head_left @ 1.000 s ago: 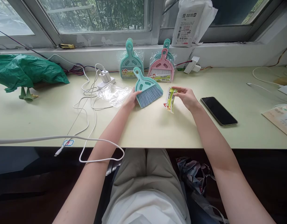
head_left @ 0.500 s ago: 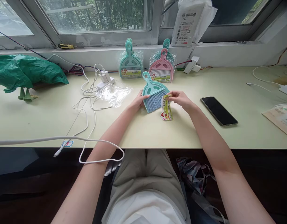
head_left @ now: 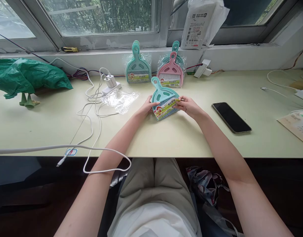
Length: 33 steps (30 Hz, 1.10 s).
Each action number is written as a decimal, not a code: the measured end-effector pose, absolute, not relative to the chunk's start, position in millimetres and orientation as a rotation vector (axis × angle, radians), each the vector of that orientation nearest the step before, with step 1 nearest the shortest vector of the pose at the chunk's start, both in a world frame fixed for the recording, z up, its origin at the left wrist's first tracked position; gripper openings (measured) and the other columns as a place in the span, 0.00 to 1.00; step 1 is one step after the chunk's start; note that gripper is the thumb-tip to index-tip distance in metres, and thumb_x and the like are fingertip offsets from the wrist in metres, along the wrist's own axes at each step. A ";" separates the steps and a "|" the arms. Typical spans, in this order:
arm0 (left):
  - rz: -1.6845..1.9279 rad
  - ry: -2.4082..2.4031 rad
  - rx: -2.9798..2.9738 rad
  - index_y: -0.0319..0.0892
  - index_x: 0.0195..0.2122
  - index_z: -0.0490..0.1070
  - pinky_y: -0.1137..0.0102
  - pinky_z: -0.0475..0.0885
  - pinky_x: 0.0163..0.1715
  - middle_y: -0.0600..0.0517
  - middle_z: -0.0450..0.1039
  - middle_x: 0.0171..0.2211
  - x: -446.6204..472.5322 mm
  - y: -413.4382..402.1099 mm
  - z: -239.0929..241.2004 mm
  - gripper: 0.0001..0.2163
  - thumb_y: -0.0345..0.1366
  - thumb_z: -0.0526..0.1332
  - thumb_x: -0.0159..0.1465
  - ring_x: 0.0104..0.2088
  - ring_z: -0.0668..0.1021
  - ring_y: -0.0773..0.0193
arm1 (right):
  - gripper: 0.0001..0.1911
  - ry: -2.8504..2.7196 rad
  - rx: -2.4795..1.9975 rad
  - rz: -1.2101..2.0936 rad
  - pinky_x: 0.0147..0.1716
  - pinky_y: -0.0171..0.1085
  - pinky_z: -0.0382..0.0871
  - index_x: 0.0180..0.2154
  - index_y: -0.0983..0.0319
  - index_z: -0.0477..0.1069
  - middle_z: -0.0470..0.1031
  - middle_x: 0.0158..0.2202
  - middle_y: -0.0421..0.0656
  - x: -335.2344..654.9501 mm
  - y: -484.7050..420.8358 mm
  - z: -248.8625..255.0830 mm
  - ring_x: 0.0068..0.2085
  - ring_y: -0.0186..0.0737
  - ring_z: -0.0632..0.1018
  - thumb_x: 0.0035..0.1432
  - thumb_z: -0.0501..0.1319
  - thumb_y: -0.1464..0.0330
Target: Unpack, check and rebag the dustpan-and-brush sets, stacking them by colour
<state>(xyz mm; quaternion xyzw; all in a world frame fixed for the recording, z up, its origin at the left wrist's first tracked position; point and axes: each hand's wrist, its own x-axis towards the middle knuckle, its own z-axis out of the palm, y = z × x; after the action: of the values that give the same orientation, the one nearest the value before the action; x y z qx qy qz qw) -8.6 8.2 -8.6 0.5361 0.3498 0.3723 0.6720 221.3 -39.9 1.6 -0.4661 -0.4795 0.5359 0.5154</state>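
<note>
A small teal dustpan-and-brush set lies on the pale desk in front of me. My left hand grips its left edge. My right hand pinches a colourful paper label laid flat across the grey-blue bristles. A loose clear plastic wrapper lies just left of my left hand.
Wrapped teal set and pink set lean on the sill behind. A black phone lies to the right. White cables and charger trail left, beside a green plastic bag. White parcel on the sill.
My left hand slid the teal set to the right and turned it. My right hand brought the label from beside the set onto its bristles and laid it flat.
</note>
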 end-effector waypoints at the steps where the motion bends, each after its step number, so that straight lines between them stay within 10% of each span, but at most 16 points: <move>1: 0.832 0.786 1.209 0.49 0.56 0.60 0.64 0.77 0.44 0.49 0.73 0.49 -8.7 7.8 -8.4 0.29 0.36 0.68 0.55 0.43 0.79 0.59 | 0.21 -1.131 -1.123 1.269 0.47 0.43 0.77 0.27 0.59 0.62 0.72 0.34 0.39 220.6 -39.2 0.6 0.41 0.39 0.78 0.43 0.74 0.64; 7: 0.814 0.804 1.213 0.47 0.57 0.61 0.61 0.76 0.45 0.47 0.75 0.47 -9.6 1.8 -2.8 0.30 0.45 0.69 0.56 0.44 0.80 0.56 | 0.20 -1.082 -1.230 1.156 0.48 0.44 0.78 0.26 0.58 0.58 0.70 0.33 0.39 222.0 -35.2 -3.1 0.41 0.40 0.78 0.44 0.72 0.65; 22: 0.895 0.744 1.254 0.44 0.56 0.60 0.57 0.74 0.50 0.46 0.73 0.49 -8.7 9.1 -13.2 0.38 0.32 0.73 0.44 0.50 0.77 0.51 | 0.11 -1.124 -1.318 1.046 0.44 0.43 0.79 0.31 0.59 0.68 0.75 0.34 0.41 214.2 -38.2 -0.3 0.39 0.40 0.78 0.46 0.69 0.67; 33: 0.910 0.786 1.217 0.44 0.55 0.62 0.57 0.74 0.51 0.48 0.74 0.47 -12.0 9.3 -9.5 0.35 0.29 0.70 0.45 0.49 0.78 0.53 | 0.12 -1.501 -1.740 0.349 0.40 0.42 0.66 0.35 0.58 0.72 0.76 0.36 0.44 228.1 -36.5 -5.8 0.37 0.44 0.74 0.54 0.63 0.57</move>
<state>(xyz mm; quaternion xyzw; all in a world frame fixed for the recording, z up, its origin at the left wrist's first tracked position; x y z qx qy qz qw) -12.0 9.3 -9.5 0.5371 0.3468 0.4016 0.6557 228.1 -36.5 -5.8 -0.6870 -0.5925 0.1377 0.3975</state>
